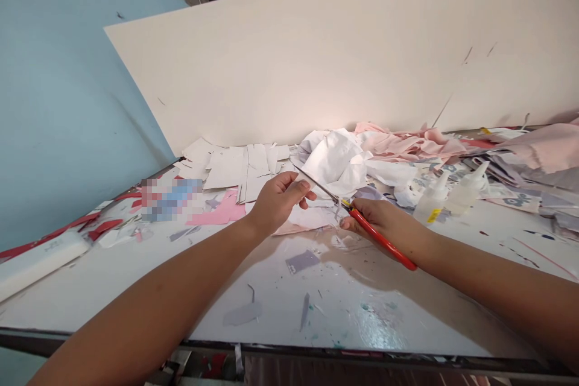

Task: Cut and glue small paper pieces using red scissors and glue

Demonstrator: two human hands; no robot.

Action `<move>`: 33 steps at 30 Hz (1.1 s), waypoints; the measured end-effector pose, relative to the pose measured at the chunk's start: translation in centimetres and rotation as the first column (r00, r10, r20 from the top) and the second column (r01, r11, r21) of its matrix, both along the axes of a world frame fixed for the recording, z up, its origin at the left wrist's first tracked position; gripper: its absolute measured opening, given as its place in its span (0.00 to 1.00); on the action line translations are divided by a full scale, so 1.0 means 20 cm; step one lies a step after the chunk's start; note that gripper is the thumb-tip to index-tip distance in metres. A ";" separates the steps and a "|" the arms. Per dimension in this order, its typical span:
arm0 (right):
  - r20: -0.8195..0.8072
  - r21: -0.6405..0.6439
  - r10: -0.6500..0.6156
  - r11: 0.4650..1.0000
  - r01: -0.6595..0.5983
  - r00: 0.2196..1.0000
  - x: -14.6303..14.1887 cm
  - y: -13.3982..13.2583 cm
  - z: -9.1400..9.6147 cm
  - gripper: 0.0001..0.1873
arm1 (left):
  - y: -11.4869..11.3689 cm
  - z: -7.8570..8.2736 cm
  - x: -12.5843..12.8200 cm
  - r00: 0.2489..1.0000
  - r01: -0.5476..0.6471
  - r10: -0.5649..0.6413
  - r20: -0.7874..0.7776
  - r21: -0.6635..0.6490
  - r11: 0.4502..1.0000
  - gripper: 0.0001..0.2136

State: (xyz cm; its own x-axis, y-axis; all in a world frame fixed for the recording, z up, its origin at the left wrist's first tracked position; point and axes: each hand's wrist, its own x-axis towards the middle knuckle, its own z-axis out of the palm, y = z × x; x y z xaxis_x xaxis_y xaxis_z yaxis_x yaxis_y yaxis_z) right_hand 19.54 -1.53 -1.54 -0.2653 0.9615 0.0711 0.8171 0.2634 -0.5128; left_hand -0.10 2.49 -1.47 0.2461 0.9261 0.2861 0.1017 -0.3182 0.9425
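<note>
My right hand (384, 224) is closed around red-handled scissors (379, 237), whose thin metal blades (316, 184) point up and left. My left hand (277, 199) is pinched on a small pale piece of paper (312, 216) right beside the blades, over the white worktable (344, 307). The two hands are close together above the middle of the table.
White card pieces (235, 166) lie at the back, crumpled white and pink sheets (407, 145) to the right. Two small glue bottles (452, 193) stand right of my right hand. Paper scraps (302, 261) dot the table. A tall white board (362, 54) backs it; blue wall on the left.
</note>
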 end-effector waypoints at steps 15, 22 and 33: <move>0.044 0.071 0.014 0.997 -0.017 0.999 0.03 0.02 -0.03 0.23 | 0.00 0.01 0.00 1.000 0.013 -0.013 0.014 -0.005 1.000 0.10; 0.000 0.086 -0.083 0.993 0.083 0.997 0.04 0.03 -0.03 0.22 | 0.00 0.01 -0.01 1.000 0.010 -0.010 -0.004 -0.038 0.999 0.10; -0.062 0.128 -0.104 0.986 0.111 0.993 0.08 0.03 -0.02 0.20 | 0.00 0.01 -0.01 0.997 0.061 -0.065 -0.046 -0.096 0.994 0.09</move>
State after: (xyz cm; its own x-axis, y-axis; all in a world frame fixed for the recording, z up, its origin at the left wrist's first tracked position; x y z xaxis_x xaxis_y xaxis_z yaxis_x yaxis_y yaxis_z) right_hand 21.15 -0.89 -1.94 -0.1529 0.9657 0.2097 0.8158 0.2431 -0.5248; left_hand -0.24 2.45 -1.37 0.3165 0.9305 0.1845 0.1309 -0.2354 0.9630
